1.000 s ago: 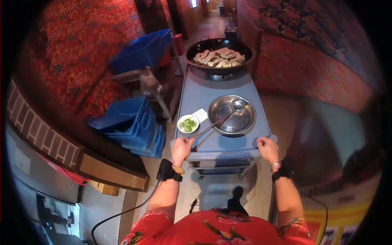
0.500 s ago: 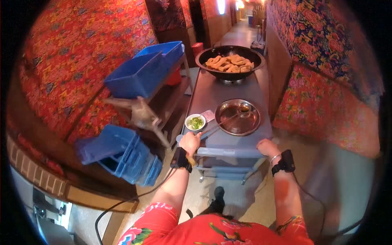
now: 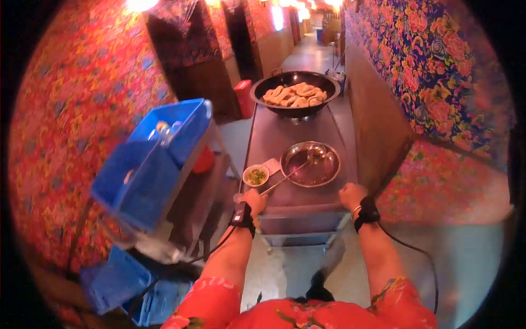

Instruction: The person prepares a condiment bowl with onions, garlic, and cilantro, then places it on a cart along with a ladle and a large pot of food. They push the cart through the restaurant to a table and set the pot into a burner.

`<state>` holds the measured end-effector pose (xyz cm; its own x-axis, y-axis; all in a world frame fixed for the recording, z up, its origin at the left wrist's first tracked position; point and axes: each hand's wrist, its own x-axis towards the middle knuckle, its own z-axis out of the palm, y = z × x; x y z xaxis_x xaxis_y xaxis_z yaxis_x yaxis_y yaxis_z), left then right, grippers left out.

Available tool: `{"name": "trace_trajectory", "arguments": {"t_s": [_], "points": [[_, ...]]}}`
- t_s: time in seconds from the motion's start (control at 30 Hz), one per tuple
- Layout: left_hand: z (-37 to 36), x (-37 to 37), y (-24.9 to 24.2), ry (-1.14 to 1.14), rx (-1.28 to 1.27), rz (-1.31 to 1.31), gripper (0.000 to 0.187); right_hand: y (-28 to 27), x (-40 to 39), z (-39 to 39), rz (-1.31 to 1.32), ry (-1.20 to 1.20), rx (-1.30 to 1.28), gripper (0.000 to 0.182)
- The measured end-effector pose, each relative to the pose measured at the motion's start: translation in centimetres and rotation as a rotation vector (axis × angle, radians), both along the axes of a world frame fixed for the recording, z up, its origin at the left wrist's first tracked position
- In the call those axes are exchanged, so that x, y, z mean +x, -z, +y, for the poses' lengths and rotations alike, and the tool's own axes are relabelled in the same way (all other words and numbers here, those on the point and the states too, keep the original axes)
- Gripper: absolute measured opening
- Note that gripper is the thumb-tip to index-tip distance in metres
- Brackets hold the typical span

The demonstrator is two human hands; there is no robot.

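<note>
My left hand (image 3: 253, 200) is closed on the near left corner of a grey serving cart (image 3: 276, 131). My right hand (image 3: 352, 196) grips the cart's near right corner. Just beyond my left hand sits a small white bowl (image 3: 256, 175) of chopped greens, beside a pinkish packet (image 3: 272, 166). A round metal tray (image 3: 308, 178) holds the bowl of a ladle (image 3: 315, 152), whose long handle slants over the rim toward my left hand. At the cart's far end stands a wide black wok (image 3: 296, 112) filled with golden-brown food pieces (image 3: 296, 96).
Blue bins (image 3: 139, 175) stand on a rack to the left, above more blue crates (image 3: 118, 282) lower down. A red bin (image 3: 243, 98) is ahead on the left. A flowered wall (image 3: 427, 66) runs close along the right, and the corridor (image 3: 309, 60) stretches ahead.
The cart and I have advanced along the corridor, so the blue bins and crates sit lower and farther left in view. Both hands have kept their hold on the cart.
</note>
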<state>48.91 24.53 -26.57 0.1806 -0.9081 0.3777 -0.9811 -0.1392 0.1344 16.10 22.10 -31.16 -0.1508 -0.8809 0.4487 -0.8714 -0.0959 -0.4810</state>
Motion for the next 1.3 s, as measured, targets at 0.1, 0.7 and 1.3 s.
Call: {"name": "trace_trajectory", "arguments": {"t_s": [0.1,0.7,1.3], "points": [[0.0,0.5,-0.4,0.009,0.075,0.081,0.047,-0.4,0.2,0.3,-0.007,-0.061,-0.026,0.031],[-2.1,8.9,-7.5,0.1,0.258,0.248,0.036,-4.2,7.7,1.2,-0.074,0.003,0.348,0.038],[-17.5,15.8,-12.3,0.253,0.346,0.214,0.036,-15.6,15.0,-6.7,-0.142,0.239,0.288,0.045]]}}
